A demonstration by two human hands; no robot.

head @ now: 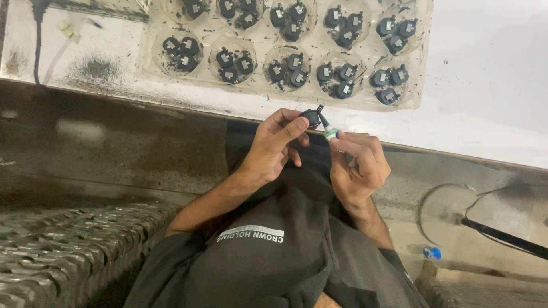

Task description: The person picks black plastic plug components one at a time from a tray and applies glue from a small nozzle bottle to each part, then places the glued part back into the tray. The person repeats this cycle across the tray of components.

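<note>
Head view: left hand (pixel 274 149) pinches a small black part (pixel 311 117) at the table edge (pixel 456 149); right hand (pixel 357 165) grips a thin tool (pixel 326 126) touching it. Farther off, the clear tray (pixel 422 74) holds many similar parts, seemingly finished.

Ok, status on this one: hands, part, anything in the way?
Left hand grips small black part. Right hand holds pen, tip at part. Tray behind, nothing blocking.

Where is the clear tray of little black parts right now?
The clear tray lies on the white table at the top, beyond both hands.
</note>
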